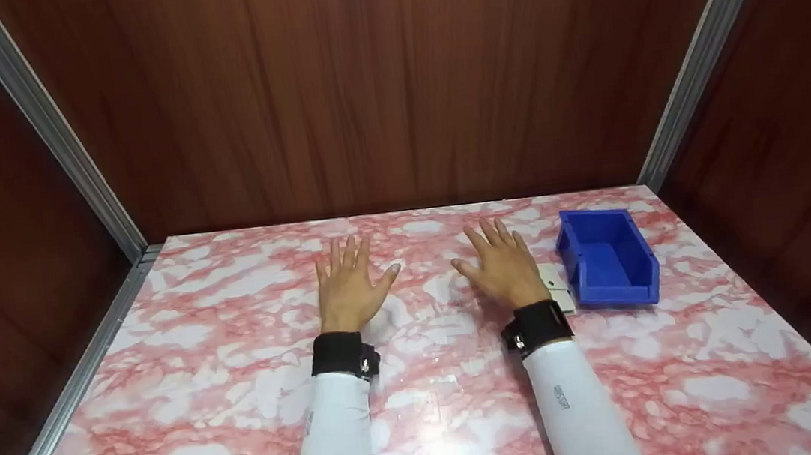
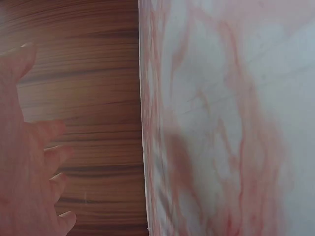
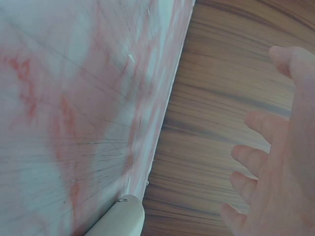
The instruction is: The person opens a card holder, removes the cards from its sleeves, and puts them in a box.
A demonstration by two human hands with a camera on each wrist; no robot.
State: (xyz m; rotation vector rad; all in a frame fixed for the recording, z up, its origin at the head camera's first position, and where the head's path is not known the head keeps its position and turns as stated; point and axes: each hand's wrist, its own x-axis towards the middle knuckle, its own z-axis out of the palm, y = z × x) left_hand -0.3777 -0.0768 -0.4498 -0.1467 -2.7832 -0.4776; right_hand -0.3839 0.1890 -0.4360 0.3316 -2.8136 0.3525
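My left hand (image 1: 350, 290) is held palm down over the pink marbled table (image 1: 242, 395), fingers straight and spread, holding nothing. In the left wrist view that hand (image 2: 29, 157) shows at the left side with its fingers apart. My right hand (image 1: 504, 268) is also palm down, fingers spread, with nothing in it. Just right of it lies a flat cream-coloured object (image 1: 560, 294) with a dark dot, partly hidden by the hand and wrist. The right wrist view shows a rounded end of this cream object (image 3: 120, 219) below the right hand (image 3: 278, 162).
A blue plastic bin (image 1: 608, 259) with a low front stands right of the cream object. Brown wood-grain panels (image 1: 376, 87) rise behind the table and at both sides, with grey metal posts (image 1: 57, 136) at the corners.
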